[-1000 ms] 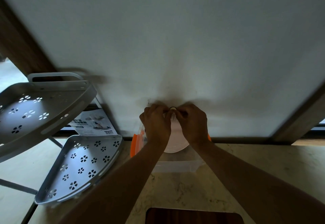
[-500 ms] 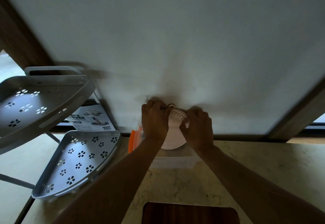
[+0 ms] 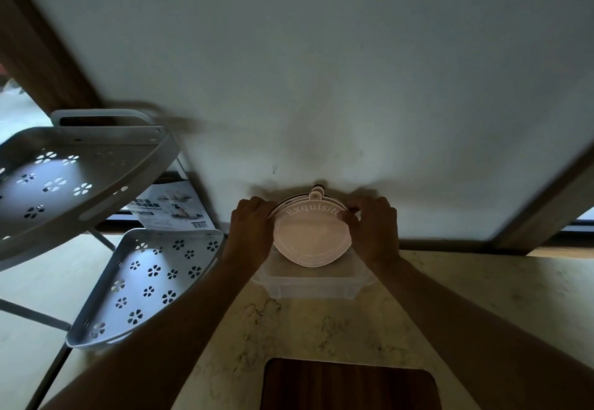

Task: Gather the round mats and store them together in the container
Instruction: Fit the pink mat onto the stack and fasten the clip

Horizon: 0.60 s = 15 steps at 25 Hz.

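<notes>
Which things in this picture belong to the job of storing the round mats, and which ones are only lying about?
Belonging to the job:
- stack of pale pink round mats, held at its edges
- clear plastic container below the stack
- left hand
- right hand

Only lying about:
- grey perforated corner shelf rack
- printed paper leaflet
- dark wooden board

wall [image 3: 321,72] blocks behind the container [image 3: 310,284]; corner rack [image 3: 141,277] crowds its left; right counter [image 3: 482,281] lies open.
</notes>
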### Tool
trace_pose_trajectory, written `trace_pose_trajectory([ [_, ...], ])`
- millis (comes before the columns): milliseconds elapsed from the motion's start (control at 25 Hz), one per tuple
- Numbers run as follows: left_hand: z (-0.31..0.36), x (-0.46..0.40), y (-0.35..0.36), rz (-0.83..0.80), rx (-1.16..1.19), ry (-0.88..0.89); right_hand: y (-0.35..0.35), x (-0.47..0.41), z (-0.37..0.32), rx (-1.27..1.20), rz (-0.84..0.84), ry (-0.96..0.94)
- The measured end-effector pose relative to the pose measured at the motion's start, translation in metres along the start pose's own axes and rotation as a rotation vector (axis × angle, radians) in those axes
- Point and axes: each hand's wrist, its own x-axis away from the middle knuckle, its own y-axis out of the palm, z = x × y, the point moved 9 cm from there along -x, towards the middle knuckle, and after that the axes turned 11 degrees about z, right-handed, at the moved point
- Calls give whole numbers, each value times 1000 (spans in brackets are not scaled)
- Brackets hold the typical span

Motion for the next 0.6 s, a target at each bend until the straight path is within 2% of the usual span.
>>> trace_pose_trajectory([
  [400,0,3,-5,-34,-148,-3,-6,-7,-21,-75,-55,-100],
  [600,3,6,-2,-24,-277,34,-7,-10,-23,-132,-19,-99],
])
